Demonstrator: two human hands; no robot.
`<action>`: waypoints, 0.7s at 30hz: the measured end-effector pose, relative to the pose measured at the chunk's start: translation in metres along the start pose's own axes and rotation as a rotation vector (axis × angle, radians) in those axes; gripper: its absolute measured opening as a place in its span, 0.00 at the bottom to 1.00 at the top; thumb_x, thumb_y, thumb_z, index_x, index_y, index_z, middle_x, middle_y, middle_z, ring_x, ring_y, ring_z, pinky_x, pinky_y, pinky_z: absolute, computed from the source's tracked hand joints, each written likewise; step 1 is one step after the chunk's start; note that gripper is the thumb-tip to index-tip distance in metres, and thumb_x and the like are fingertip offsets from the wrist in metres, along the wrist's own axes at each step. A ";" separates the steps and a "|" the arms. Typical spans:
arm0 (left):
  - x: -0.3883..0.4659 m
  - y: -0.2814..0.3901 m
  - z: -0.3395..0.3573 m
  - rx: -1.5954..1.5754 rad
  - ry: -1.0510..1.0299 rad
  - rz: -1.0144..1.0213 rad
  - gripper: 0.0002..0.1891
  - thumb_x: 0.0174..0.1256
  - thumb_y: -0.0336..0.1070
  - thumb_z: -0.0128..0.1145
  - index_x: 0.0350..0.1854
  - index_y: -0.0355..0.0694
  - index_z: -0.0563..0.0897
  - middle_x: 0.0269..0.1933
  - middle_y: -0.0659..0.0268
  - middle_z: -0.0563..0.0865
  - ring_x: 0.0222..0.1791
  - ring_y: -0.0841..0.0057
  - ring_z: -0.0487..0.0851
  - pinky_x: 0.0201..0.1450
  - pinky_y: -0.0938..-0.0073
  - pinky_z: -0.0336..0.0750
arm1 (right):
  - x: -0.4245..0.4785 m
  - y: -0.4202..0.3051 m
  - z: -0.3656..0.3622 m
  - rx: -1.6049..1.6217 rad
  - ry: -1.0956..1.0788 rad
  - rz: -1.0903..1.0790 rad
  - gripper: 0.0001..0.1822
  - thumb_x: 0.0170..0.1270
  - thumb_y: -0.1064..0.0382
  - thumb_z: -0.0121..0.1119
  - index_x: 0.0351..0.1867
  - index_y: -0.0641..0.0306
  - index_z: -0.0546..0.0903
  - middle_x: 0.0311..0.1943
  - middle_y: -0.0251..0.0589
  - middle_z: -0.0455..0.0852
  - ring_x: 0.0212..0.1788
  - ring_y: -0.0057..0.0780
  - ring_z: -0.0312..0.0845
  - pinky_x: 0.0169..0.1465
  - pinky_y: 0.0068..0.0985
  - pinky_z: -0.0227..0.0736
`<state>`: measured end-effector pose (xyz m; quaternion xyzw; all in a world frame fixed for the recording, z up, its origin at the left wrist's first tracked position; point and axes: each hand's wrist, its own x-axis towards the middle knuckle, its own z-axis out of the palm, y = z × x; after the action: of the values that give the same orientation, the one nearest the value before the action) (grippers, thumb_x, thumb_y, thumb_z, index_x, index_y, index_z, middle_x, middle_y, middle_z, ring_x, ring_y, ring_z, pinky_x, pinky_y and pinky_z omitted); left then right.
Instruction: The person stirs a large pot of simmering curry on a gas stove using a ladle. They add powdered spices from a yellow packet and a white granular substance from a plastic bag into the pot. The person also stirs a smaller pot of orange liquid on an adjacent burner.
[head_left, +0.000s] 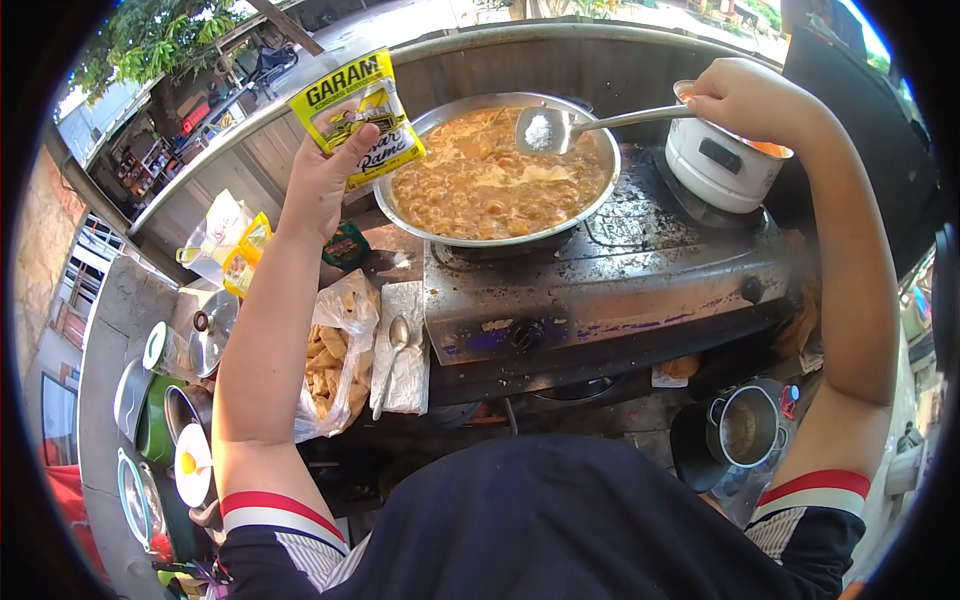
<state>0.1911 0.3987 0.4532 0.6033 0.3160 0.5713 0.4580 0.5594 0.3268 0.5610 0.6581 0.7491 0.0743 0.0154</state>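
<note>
My left hand grips a yellow plastic packet of salt, held upright left of the wide metal pan. In my right hand is the handle of a metal spatula, with a small heap of white salt on its blade. The blade hangs over the far right part of the pan. Orange-brown stew with pieces fills the pan, and its surface looks bubbly and foamy. Beneath the pan is a worn two-burner gas stove.
A white pot stands on the stove's right burner, below my right hand. Cut tofu-like pieces fill a plastic bag. Beside it, a spoon rests on folded paper. A glass lid and jar are at left.
</note>
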 end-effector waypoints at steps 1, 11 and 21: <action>-0.005 0.001 -0.003 -0.042 0.035 0.025 0.22 0.53 0.39 0.65 0.50 0.42 0.73 0.44 0.68 0.81 0.43 0.79 0.79 0.47 0.75 0.74 | 0.001 -0.003 0.003 -0.068 0.041 -0.014 0.15 0.58 0.60 0.48 0.23 0.70 0.79 0.13 0.43 0.72 0.17 0.34 0.67 0.26 0.28 0.65; -0.062 0.008 -0.104 -0.158 0.330 0.089 0.18 0.58 0.38 0.60 0.50 0.45 0.73 0.45 0.70 0.80 0.43 0.77 0.80 0.43 0.71 0.78 | 0.023 -0.025 0.035 -0.103 -0.087 0.073 0.14 0.55 0.60 0.47 0.26 0.67 0.81 0.30 0.49 0.78 0.35 0.43 0.75 0.43 0.34 0.69; -0.137 -0.032 -0.213 -0.122 0.612 -0.113 0.17 0.64 0.44 0.52 0.51 0.42 0.73 0.48 0.67 0.78 0.45 0.77 0.79 0.45 0.72 0.77 | 0.004 -0.039 0.042 -0.001 0.070 -0.005 0.13 0.57 0.58 0.50 0.31 0.65 0.81 0.28 0.51 0.81 0.34 0.43 0.76 0.41 0.33 0.69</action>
<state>-0.0330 0.3275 0.3536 0.3566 0.4372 0.7178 0.4079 0.5257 0.3299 0.5145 0.6533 0.7507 0.0977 -0.0105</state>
